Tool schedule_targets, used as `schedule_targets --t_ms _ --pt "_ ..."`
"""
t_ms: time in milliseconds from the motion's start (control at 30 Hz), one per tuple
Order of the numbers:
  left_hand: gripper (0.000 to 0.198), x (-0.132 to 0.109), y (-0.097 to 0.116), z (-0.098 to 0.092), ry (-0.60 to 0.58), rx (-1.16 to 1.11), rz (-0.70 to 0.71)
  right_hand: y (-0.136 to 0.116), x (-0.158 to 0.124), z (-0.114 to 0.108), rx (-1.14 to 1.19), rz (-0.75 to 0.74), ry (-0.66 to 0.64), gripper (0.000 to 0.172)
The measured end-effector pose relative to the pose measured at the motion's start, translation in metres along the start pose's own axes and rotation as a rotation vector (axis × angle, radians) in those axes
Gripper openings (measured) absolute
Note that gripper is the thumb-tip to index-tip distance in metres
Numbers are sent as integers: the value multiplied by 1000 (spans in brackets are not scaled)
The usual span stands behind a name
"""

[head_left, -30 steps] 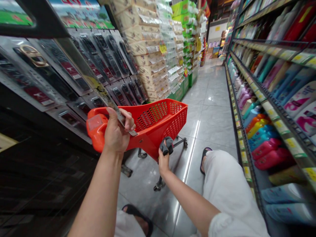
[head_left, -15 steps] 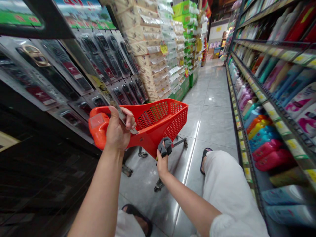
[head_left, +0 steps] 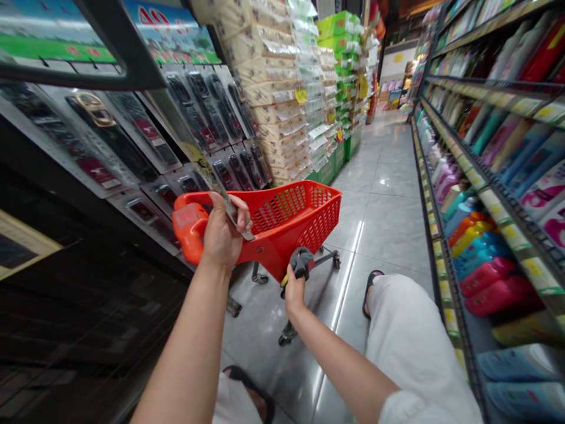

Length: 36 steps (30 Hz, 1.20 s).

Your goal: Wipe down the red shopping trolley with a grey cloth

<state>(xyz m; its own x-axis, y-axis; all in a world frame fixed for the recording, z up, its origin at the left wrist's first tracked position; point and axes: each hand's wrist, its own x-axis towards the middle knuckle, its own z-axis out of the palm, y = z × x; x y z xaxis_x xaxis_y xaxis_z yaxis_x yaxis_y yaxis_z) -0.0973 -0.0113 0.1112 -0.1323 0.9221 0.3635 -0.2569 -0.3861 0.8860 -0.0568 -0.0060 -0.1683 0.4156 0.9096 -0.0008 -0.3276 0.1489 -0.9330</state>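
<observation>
A red plastic shopping cart (head_left: 291,218) stands on the aisle floor in front of me. My left hand (head_left: 224,232) is closed on a long flat packaged item (head_left: 194,150) that slants up to the left, over the cart's red handle end (head_left: 190,227). My right hand (head_left: 295,288) is closed around a small dark grey object (head_left: 301,262) below the cart's near right corner. The cart's basket looks empty as far as I can see into it.
Hanging blister packs (head_left: 145,135) line the left wall, with stacked tissue packs (head_left: 273,100) and green boxes (head_left: 339,29) beyond. Shelves of coloured bottles (head_left: 485,253) run along the right. The grey tiled aisle (head_left: 384,194) stretches ahead. My white-clad leg (head_left: 410,347) and sandalled feet are below.
The view and cart have shifted slightly forward and right along the aisle. Both hands keep their grips; the right hand sits a little higher.
</observation>
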Motion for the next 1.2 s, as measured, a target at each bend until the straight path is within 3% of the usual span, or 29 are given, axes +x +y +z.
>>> schedule_targets --t_ms 67,133,267,400,500,567,633,767,833,900,967,1133,1200 --pt "56 -1 1 0 7 6 -9 -36 24 6 14 -80 2 61" --pt "56 -2 1 0 8 -2 -18 -66 52 7 -27 -253 -18 58" --pt "57 -2 0 -1 -6 -23 -16 -106 83 2 -235 -402 -137 42" --pt "57 0 -3 -3 -29 -9 11 -134 54 9 -316 -578 -339 30" --pt "58 1 -6 -4 -47 -2 25 -150 19 18 -302 -707 -468 33" --pt "59 2 -7 -5 -49 1 24 -148 4 19 -310 -773 -493 43" --pt "59 1 -6 -5 -44 7 12 -131 -3 15 -347 -831 -511 57" --pt "59 1 -5 -6 -42 13 2 -60 -9 -12 -500 -912 -566 75" --pt "58 1 -5 -6 -56 0 15 -25 -13 -24 -546 -879 -541 80" --pt "56 1 -6 -7 -70 -13 29 -8 -19 -27 -537 -824 -508 84" --pt "56 2 -7 -7 -75 -16 39 -14 -24 -19 -480 -775 -453 85" --pt "56 3 -8 -6 -65 -6 32 -73 -27 24 -420 -761 -366 82" --pt "56 4 -8 -5 -52 -2 28 -76 -28 30 -416 -765 -353 82"
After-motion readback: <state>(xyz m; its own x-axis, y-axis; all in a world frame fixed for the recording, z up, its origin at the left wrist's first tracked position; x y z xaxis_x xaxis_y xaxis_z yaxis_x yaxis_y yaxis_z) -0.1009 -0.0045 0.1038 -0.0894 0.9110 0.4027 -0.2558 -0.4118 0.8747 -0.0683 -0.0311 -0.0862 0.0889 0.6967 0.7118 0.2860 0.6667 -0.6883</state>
